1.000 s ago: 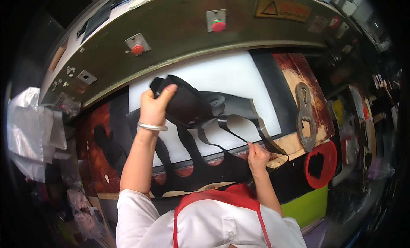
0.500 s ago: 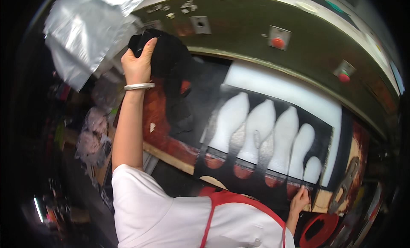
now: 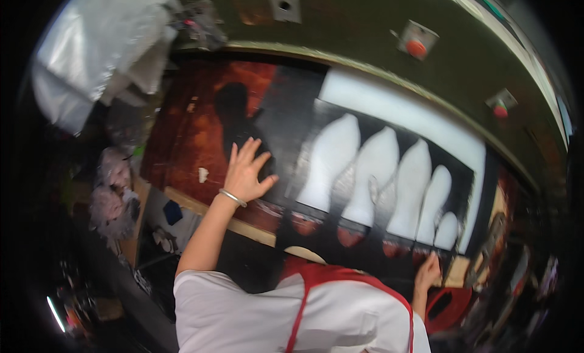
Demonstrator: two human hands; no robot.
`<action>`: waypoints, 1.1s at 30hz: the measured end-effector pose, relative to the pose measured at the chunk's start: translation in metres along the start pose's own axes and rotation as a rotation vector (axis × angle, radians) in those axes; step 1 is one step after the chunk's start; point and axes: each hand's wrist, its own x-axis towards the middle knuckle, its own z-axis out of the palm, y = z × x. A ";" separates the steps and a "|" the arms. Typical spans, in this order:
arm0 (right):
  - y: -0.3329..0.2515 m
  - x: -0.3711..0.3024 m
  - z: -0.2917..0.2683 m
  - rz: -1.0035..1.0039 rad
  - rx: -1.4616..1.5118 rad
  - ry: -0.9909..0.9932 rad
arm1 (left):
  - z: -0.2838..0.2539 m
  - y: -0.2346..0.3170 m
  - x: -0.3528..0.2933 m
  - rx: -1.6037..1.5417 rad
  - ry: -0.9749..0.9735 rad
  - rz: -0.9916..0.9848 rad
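My left hand is empty, its fingers spread above the left part of the work surface. Beside and beyond it lies a dark patch; whether it is black material or a shadow I cannot tell. A black sheet lies to the right, bearing several white sole-shaped areas that shrink toward the right. At the sheet's near right corner my right hand pinches the near edge, with its fingertips closed. Under the sheet's far and right sides shows a white board.
A green panel with red buttons rises along the far side. Silvery plastic film hangs at the far left. A red-brown surface carries a small white scrap. A red ring-shaped thing is below my right hand.
My left hand has let go of the black material it held at the far left and come nearer, opening its fingers. The right hand stays at the sheet's edge.
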 end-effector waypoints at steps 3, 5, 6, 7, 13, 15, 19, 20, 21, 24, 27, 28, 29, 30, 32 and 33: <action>-0.006 0.002 0.006 -0.020 -0.037 0.081 | 0.020 0.065 0.030 -0.259 0.011 0.190; -0.011 0.005 0.003 0.106 0.055 0.079 | 0.045 0.122 0.049 -0.334 0.008 0.398; -0.013 0.007 0.000 0.115 0.079 0.095 | 0.057 0.149 0.056 -0.322 -0.006 0.511; -0.014 0.008 -0.004 0.033 0.028 0.160 | 0.067 0.163 0.061 -0.286 0.009 0.570; -0.005 0.005 -0.042 0.024 -0.039 0.378 | 0.091 0.181 0.077 -0.243 -0.046 0.660; 0.002 -0.001 -0.044 0.010 -0.091 0.421 | 0.086 0.177 0.078 -0.349 -0.069 0.673; 0.017 -0.006 -0.042 -0.025 -0.169 0.434 | 0.067 0.160 0.080 -0.559 0.020 0.583; 0.021 -0.006 -0.042 -0.054 -0.211 0.427 | 0.062 0.147 0.082 -0.578 0.164 0.477; 0.026 -0.005 -0.043 -0.056 -0.256 0.416 | 0.055 0.129 0.084 -0.513 0.280 0.327; 0.039 0.003 -0.046 -0.083 -0.353 0.396 | 0.039 0.062 0.090 -0.282 0.513 -0.043; 0.050 0.014 -0.047 0.085 -0.190 0.292 | 0.033 0.012 0.083 -0.201 0.333 -0.190; 0.053 0.019 -0.045 0.003 -0.102 0.273 | 0.034 0.008 0.076 -0.141 0.431 -0.110; 0.054 0.024 -0.045 0.042 -0.043 0.240 | 0.036 0.010 0.065 -0.087 0.462 -0.085; 0.055 0.029 -0.045 0.062 0.073 0.176 | 0.038 0.018 0.051 -0.028 0.485 -0.066; 0.056 0.042 -0.047 0.177 0.111 0.116 | 0.043 0.047 0.015 -0.149 0.470 -0.166; 0.055 0.050 -0.047 0.240 0.136 0.094 | 0.045 0.065 -0.005 -0.126 0.434 -0.233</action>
